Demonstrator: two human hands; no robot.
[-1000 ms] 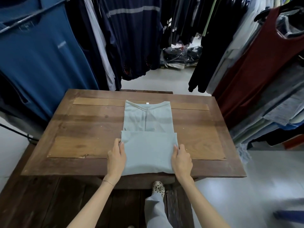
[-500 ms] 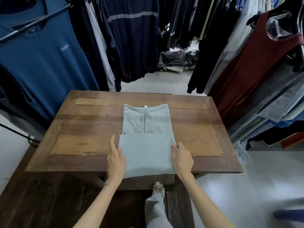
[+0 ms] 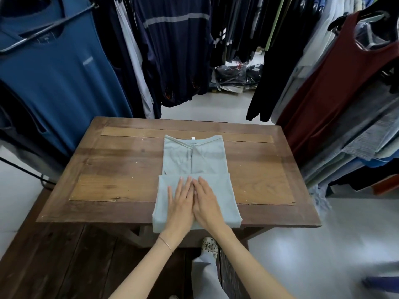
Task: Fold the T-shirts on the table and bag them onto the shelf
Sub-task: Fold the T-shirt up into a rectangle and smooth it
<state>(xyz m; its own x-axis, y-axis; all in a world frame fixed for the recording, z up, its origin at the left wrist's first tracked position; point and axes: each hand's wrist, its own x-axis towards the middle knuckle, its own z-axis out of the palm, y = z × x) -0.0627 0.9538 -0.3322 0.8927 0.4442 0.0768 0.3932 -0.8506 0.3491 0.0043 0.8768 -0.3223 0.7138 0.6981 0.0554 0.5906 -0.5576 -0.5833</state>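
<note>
Wood table carries our pale shirt at its centre, the bottom half doubled up toward twelve o'clock and the near fold hanging just past the six o'clock edge. Our left hand lies flat, fingers straight, on that flap; our right hand presses flat beside it, touching (neither grasps cloth). Smoothing outward toward nine and three could, we judge, drag the flap askew or off the edge.

Hanging clothes, perhaps bagged stock
</note>
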